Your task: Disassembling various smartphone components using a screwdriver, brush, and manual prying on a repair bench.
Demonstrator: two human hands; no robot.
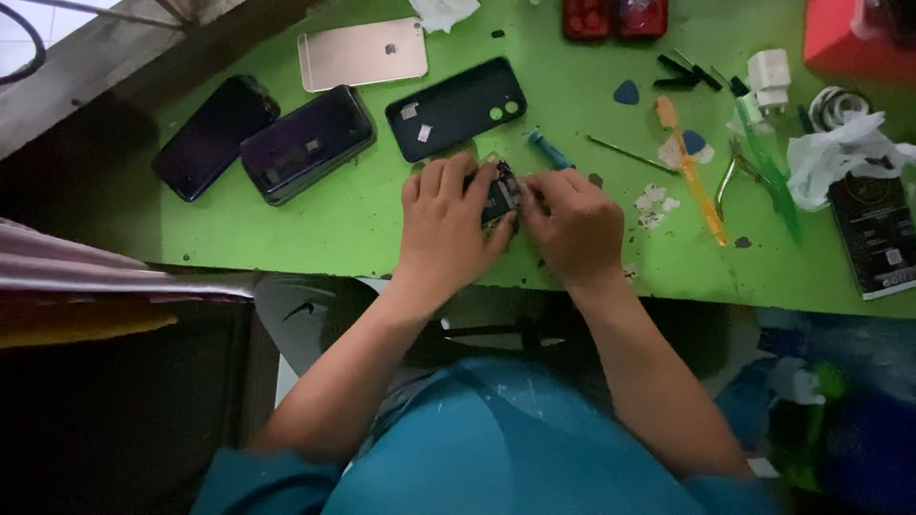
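Note:
My left hand (447,224) and my right hand (571,227) meet over the near edge of the green table top (363,215). Between them they grip a small dark phone part (503,194), mostly covered by my fingers. A blue-handled screwdriver (549,151) lies just behind my right hand. A black phone back cover (456,108) with two camera holes rests just beyond my left hand.
At the back left lie two dark phones (305,143) (215,136) and a gold phone (363,53), face down. To the right are an orange pry tool (692,172), blue picks (626,92), tweezers (727,176), white tissue (840,157), a black battery (873,238) and a white charger plug (769,74).

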